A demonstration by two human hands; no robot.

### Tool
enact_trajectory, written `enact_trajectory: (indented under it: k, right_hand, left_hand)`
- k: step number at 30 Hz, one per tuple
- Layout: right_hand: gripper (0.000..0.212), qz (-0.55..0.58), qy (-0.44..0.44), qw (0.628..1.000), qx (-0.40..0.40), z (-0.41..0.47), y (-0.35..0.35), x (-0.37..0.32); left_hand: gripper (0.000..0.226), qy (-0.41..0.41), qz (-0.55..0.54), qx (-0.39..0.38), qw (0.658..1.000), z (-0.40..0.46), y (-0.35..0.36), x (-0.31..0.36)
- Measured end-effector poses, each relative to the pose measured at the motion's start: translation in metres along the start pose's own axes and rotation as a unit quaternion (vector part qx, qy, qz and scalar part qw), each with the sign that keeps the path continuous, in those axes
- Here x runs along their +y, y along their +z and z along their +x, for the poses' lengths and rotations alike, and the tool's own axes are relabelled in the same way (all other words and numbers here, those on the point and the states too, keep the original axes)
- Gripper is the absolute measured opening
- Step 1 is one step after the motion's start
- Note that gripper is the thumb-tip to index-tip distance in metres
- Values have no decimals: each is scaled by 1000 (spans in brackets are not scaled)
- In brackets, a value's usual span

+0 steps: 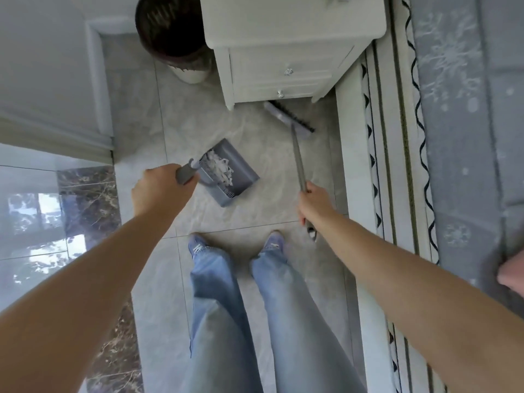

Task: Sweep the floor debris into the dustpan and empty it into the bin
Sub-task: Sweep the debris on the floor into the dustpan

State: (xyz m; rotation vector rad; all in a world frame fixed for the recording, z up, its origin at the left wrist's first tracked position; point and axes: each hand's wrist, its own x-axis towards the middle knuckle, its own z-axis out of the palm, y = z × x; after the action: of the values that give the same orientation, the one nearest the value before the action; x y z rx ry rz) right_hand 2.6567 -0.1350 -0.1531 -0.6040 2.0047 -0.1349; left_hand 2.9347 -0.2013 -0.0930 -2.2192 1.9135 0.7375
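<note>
My left hand (160, 188) grips the grey handle of a blue-grey dustpan (241, 165), which sits on the pale tiled floor in front of my feet. White shredded debris (219, 168) lies piled inside the pan. My right hand (313, 204) grips the long grey handle of the broom (297, 157). The broom head (289, 117) with dark bristles rests on the floor just in front of the nightstand. A round bin (173, 32) with a dark liner stands at the top, left of the nightstand.
A white nightstand (283, 52) with two knobbed drawers stands ahead. A bed with a patterned grey cover (459, 137) runs along the right. A wall corner and skirting (99, 89) are on the left, with dark marble flooring (88, 199) below it. My legs and shoes (235, 251) stand mid-frame.
</note>
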Motion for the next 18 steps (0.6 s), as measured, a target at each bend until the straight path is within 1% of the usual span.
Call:
enact_trajectory:
  k: [2, 4, 7, 9, 12, 16, 18]
  right_hand:
    - [40, -31, 28, 999, 20, 30, -4, -12]
    - [51, -73, 56, 996, 16, 42, 4, -20]
    - [59, -126, 86, 988, -18, 22, 40, -13]
    - [58, -133, 89, 986, -51, -9, 72, 3]
    - [49, -47, 78, 992, -89, -68, 97, 24]
    - [39, 34, 67, 989, -127, -127, 99, 18]
    - [37, 16, 46, 991, -126, -140, 106, 10]
  left_hand:
    - [39, 6, 0, 2, 1000, 8, -1, -7]
    - [38, 8, 2, 7, 1000, 17, -3, -16]
    - [38, 18, 16, 10, 1000, 28, -4, -24]
    - [40, 26, 22, 10, 999, 33, -7, -27]
    - [40, 25, 37, -8, 999, 31, -10, -31]
    - [38, 14, 44, -19, 999, 16, -31, -56]
    - [44, 1, 39, -23, 999, 9, -38, -74]
